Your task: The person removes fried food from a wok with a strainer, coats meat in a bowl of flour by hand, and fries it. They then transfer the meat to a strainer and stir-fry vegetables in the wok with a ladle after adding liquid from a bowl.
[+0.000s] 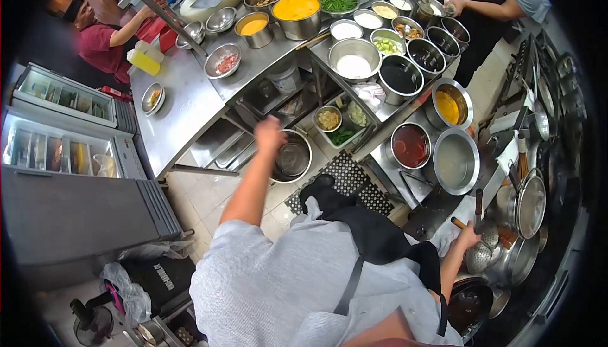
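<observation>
My left hand [270,136] is stretched out ahead, smeared by motion, above the left rim of a large steel pot [308,157] low by the floor; its fingers cannot be made out. At the right, my right hand [468,236] is closed round a wooden handle [458,223], which slants toward a perforated skimmer [479,257]. Whether the two are joined is hard to see. A dark-handled tool [479,202] and a white cloth [461,217] lie just beyond that hand.
Steel counters [183,87] carry many bowls and pots of food. Pots of red sauce [410,146] and cloudy liquid [455,162] stand right of centre. One person [104,39] is at the upper left, another [494,8] at the upper right. A dotted mat [354,173] covers floor tiles.
</observation>
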A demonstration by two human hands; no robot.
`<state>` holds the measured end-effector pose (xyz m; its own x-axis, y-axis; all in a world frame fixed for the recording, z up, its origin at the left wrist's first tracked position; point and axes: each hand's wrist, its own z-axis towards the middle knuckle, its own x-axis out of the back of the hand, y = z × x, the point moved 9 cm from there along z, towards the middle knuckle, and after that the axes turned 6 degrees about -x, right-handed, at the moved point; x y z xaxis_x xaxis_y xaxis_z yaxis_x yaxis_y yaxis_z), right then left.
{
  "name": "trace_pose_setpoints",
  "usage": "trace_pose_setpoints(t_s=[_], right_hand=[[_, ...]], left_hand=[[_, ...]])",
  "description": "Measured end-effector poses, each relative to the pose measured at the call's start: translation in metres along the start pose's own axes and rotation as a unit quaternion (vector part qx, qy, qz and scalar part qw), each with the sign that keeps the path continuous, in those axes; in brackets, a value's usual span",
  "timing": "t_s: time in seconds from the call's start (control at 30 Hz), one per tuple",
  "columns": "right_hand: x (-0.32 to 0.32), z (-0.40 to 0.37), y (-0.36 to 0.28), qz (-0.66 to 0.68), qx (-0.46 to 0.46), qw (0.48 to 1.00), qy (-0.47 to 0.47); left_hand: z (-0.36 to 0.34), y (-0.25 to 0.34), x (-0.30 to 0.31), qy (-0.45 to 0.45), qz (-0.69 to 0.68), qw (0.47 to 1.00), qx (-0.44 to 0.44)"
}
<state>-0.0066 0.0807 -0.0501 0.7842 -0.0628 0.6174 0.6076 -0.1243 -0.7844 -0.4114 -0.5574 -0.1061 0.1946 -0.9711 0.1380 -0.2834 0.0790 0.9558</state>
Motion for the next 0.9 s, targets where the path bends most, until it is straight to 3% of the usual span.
trace_pose_setpoints(t_s=[0.03, 0.07, 0.1, 0.17, 0.23, 0.3, 0.33, 0.37, 0.4, 0.43, 0.47, 0.5, 0.53, 0.57, 0.6, 0.63, 0.67, 0.7, 0.77, 0.8, 0.83, 0.9], right_hand=[[0.000, -0.007, -0.001, 0.002, 0.003, 1.000, 0.006], [0.003, -0.022, -0.024, -0.027, 0.163, 0.986, 0.039], [0.001, -0.050, -0.048, -0.058, 0.317, 0.944, 0.070], [-0.045, -0.087, -0.057, -0.003, 0.274, 0.949, -0.153], [-0.097, -0.145, -0.063, -0.027, 0.229, 0.907, -0.352], [-0.142, -0.210, -0.088, -0.072, 0.209, 0.864, -0.452], [-0.157, -0.245, -0.119, -0.016, 0.280, 0.836, -0.472], [-0.173, -0.272, -0.142, 0.005, 0.283, 0.823, -0.493], [-0.182, -0.299, -0.172, -0.066, 0.327, 0.800, -0.498], [-0.178, -0.339, -0.220, -0.042, 0.415, 0.762, -0.495], [-0.172, -0.373, -0.257, 0.027, 0.423, 0.754, -0.501], [-0.175, -0.400, -0.282, 0.045, 0.447, 0.728, -0.518], [-0.173, -0.425, -0.301, 0.062, 0.515, 0.704, -0.485], [-0.169, -0.445, -0.317, 0.072, 0.582, 0.673, -0.451], [-0.182, -0.456, -0.320, -0.004, 0.611, 0.672, -0.419], [-0.196, -0.459, -0.316, -0.080, 0.632, 0.666, -0.389], [-0.197, -0.451, -0.315, -0.079, 0.640, 0.692, -0.325], [-0.199, -0.437, -0.307, -0.076, 0.630, 0.707, -0.312], [-0.193, -0.398, -0.278, -0.152, 0.648, 0.701, -0.254], [-0.176, -0.374, -0.277, -0.176, 0.600, 0.738, -0.254], [-0.152, -0.351, -0.275, -0.200, 0.548, 0.771, -0.255], [-0.104, -0.296, -0.255, -0.179, 0.452, 0.849, -0.207]], left_hand=[[0.046, 0.013, 0.035, 0.044, -0.041, 0.998, -0.024], [0.086, 0.028, 0.074, 0.156, -0.091, 0.982, -0.063], [0.122, 0.031, 0.104, 0.211, -0.094, 0.973, -0.020], [0.171, 0.041, 0.133, 0.298, -0.149, 0.942, 0.038], [0.215, 0.029, 0.143, 0.287, -0.148, 0.943, 0.077], [0.224, 0.027, 0.150, 0.279, -0.131, 0.949, 0.060], [0.218, 0.037, 0.156, 0.279, -0.102, 0.955, 0.001], [0.210, 0.050, 0.156, 0.273, -0.075, 0.957, -0.062], [0.192, 0.054, 0.147, 0.224, -0.074, 0.964, -0.122], [0.168, 0.055, 0.132, 0.188, -0.067, 0.971, -0.130], [0.153, 0.046, 0.130, 0.186, 0.167, 0.962, -0.110], [0.123, 0.065, 0.099, 0.128, 0.305, 0.925, -0.185], [0.077, 0.108, 0.054, 0.063, 0.265, 0.911, -0.309], [0.061, 0.085, 0.023, -0.037, 0.184, 0.968, -0.167], [0.038, 0.077, -0.015, -0.108, 0.045, 0.990, -0.073], [0.019, 0.076, -0.056, -0.195, -0.022, 0.978, -0.064], [-0.003, 0.083, -0.092, -0.264, -0.053, 0.963, -0.022], [-0.028, 0.107, -0.124, -0.337, -0.059, 0.938, -0.049], [-0.052, 0.097, -0.177, -0.432, 0.019, 0.900, -0.057], [-0.075, 0.111, -0.202, -0.469, -0.040, 0.880, -0.060], [-0.079, 0.087, -0.227, -0.490, 0.004, 0.868, -0.076], [-0.121, 0.099, -0.264, -0.542, 0.042, 0.831, -0.122]])
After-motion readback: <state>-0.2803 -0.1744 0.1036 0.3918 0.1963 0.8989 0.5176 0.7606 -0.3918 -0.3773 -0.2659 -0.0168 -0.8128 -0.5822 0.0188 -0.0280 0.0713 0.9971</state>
